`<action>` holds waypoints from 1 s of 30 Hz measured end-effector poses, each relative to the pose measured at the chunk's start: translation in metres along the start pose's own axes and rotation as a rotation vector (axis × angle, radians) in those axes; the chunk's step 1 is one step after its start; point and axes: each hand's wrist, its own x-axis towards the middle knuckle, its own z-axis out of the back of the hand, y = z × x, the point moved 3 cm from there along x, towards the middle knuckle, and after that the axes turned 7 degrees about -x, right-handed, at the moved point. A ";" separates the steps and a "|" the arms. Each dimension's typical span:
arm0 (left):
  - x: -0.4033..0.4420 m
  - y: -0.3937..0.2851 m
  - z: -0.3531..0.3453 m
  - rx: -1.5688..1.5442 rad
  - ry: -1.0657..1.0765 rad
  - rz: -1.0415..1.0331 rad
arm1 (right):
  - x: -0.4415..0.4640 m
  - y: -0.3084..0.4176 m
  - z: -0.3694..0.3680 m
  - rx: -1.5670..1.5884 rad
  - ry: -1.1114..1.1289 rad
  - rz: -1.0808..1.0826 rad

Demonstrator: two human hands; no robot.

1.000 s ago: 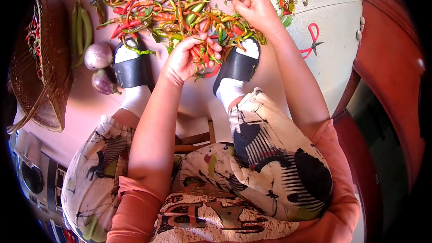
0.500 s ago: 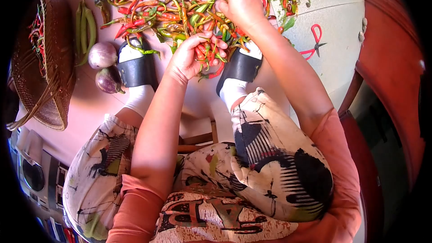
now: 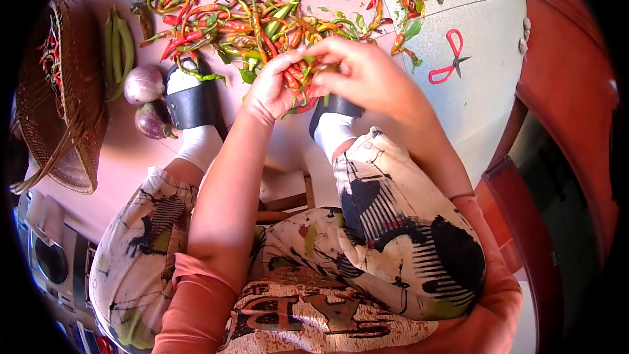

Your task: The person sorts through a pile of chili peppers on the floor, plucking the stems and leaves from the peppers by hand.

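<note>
Red and green chili peppers (image 3: 242,23) lie spread in a loose heap on the pale floor beyond my feet. My left hand (image 3: 274,87) is wrapped round a bunch of red chilies (image 3: 296,81) with green stems. My right hand (image 3: 347,72) is at the left one, its fingers bent round a dark greenish chili (image 3: 325,68) beside the bunch. The fingers of both hands partly cover the chilies between them.
A woven basket (image 3: 82,85) with some chilies inside stands at the left. Near it lie long green pods (image 3: 116,49) and two purple eggplants (image 3: 144,85). Red-handled scissors (image 3: 451,66) lie at the right. My black slippers (image 3: 194,105) are below the heap.
My right hand has come back from the upper part of the heap to my left hand, now with a dark chili in its fingers. My left hand has stayed round its bunch.
</note>
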 end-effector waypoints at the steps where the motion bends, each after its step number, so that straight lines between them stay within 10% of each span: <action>1: 0.001 0.002 -0.001 0.003 -0.002 -0.001 | 0.000 0.012 -0.003 -0.205 -0.037 0.163; 6: -0.003 -0.018 0.002 -0.115 0.148 -0.099 | 0.007 0.017 0.016 0.221 -0.121 -0.077; 7: -0.008 -0.029 -0.006 -0.122 0.249 -0.120 | 0.019 -0.004 0.022 0.197 -0.309 0.202; 9: -0.027 -0.067 -0.021 -0.059 0.345 -0.288 | 0.028 -0.036 0.040 0.097 -0.390 -0.095; 15: -0.172 -0.248 -0.104 0.158 0.514 -0.699 | 0.054 -0.037 0.026 -0.092 -0.493 0.195; 19: -0.301 -0.378 -0.082 0.559 0.057 -0.892 | 0.078 -0.007 0.000 -0.674 -0.560 0.355; 21: -0.353 -0.462 -0.029 0.794 -0.726 -1.048 | 0.096 -0.014 -0.009 -0.748 -0.560 0.356; 25: -0.385 -0.444 -0.007 1.439 -0.893 -0.937 | 0.100 -0.018 -0.009 -0.778 -0.418 0.307; 28: -0.322 -0.403 -0.046 1.414 -1.198 -1.101 | 0.095 -0.034 0.006 -0.369 -0.528 0.277; 30: -0.256 -0.364 -0.076 1.811 -0.986 -1.249 | 0.089 -0.048 0.013 0.142 -0.432 0.128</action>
